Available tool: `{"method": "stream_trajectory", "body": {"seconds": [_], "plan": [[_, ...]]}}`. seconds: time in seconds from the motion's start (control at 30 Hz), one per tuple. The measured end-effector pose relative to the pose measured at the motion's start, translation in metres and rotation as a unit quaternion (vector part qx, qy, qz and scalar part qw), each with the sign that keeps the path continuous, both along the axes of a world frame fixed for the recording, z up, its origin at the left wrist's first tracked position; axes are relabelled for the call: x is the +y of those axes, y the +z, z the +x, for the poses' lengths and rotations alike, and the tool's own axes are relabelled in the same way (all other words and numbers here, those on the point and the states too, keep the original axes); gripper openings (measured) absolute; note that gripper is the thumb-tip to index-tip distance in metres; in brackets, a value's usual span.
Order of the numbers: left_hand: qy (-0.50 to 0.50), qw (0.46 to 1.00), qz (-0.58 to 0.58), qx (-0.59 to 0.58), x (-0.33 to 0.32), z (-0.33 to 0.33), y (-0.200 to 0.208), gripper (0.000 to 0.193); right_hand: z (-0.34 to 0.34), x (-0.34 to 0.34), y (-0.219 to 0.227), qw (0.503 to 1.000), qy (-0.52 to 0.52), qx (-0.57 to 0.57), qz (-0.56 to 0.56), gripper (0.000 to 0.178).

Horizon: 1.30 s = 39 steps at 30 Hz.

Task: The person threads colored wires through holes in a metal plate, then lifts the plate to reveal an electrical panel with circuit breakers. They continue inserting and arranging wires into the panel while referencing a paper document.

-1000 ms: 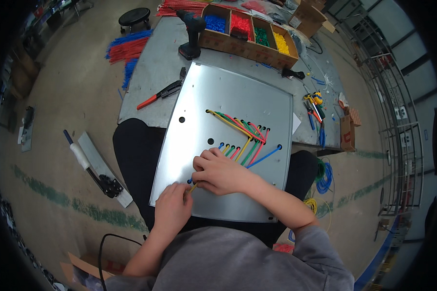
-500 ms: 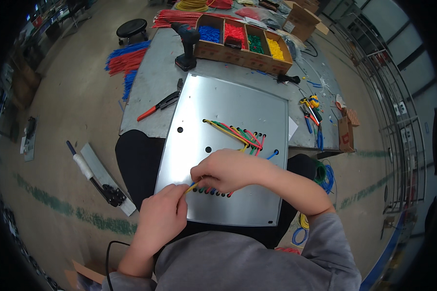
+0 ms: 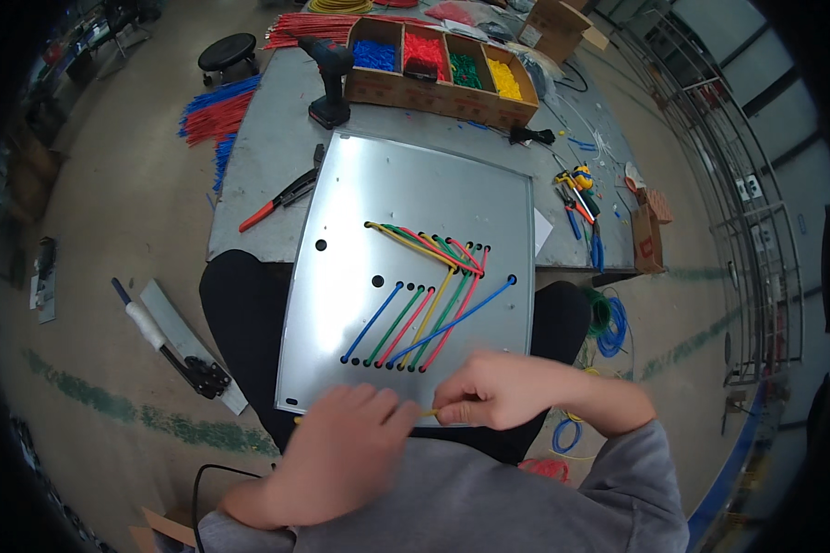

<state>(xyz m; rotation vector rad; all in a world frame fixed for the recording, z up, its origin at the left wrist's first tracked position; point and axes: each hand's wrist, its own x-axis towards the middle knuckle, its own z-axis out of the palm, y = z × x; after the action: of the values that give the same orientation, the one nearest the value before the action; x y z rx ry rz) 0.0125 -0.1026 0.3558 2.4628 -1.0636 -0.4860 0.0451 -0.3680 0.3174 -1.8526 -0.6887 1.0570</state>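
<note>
A silvery metal panel (image 3: 415, 194) with punched holes rests over my lap against the table. Blue, green, red and yellow wires (image 3: 461, 307) run slantwise between its holes, and a tight bundle (image 3: 413, 241) crosses its upper middle. At the panel's near edge, my right hand (image 3: 493, 392) is closed, pinching a yellow wire (image 3: 430, 414) between thumb and fingers. My left hand (image 3: 346, 447), somewhat blurred, curls closed round the same wire to the left. A bit of yellow shows beyond its far side; the stretch under the palm is hidden.
On the grey table (image 3: 258, 157) stand a cordless drill (image 3: 329, 83) and a divided cardboard box (image 3: 443, 92) of coloured small parts. Red-handled pliers (image 3: 281, 201) lie left of the panel, several hand tools (image 3: 581, 207) to its right. A long-handled tool (image 3: 180, 346) lies lower left, wire coils (image 3: 610, 327) lower right.
Both hands have moved down from the panel's middle to its near edge, the right one also rightward. The lower wires and holes they covered now show. My view has shifted slightly.
</note>
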Motion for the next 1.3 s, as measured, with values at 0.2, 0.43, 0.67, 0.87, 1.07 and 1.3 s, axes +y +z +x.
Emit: {"method": "stream_trajectory", "body": {"seconds": [0.2, 0.43, 0.67, 0.87, 1.07, 1.3], "plan": [[0.019, 0.971, -0.221, -0.092, -0.069, -0.027, -0.042, 0.052, -0.073, -0.002, -0.027, 0.986, -0.042, -0.101, 0.123, 0.030], [-0.056, 0.956, -0.284, -0.053, -0.061, -0.049, -0.037, 0.050, -0.136, 0.015, -0.055, 0.972, -0.090, -0.083, 0.201, 0.035], [-0.060, 0.845, -0.528, 0.061, -0.038, -0.070, -0.038, 0.036, -0.158, 0.033, -0.056, 0.968, -0.086, 0.020, 0.237, 0.037], [0.002, 0.744, -0.662, 0.090, -0.038, -0.083, -0.054, 0.022, -0.131, 0.027, -0.011, 0.971, -0.029, 0.187, 0.149, 0.042], [0.158, 0.882, -0.442, 0.049, -0.037, -0.058, -0.055, 0.021, -0.097, 0.020, 0.012, 0.982, -0.097, -0.053, 0.152, 0.017], [0.215, 0.880, -0.405, 0.123, 0.010, -0.036, -0.057, 0.038, -0.048, -0.019, 0.035, 0.995, -0.072, 0.000, 0.064, 0.020]]}}
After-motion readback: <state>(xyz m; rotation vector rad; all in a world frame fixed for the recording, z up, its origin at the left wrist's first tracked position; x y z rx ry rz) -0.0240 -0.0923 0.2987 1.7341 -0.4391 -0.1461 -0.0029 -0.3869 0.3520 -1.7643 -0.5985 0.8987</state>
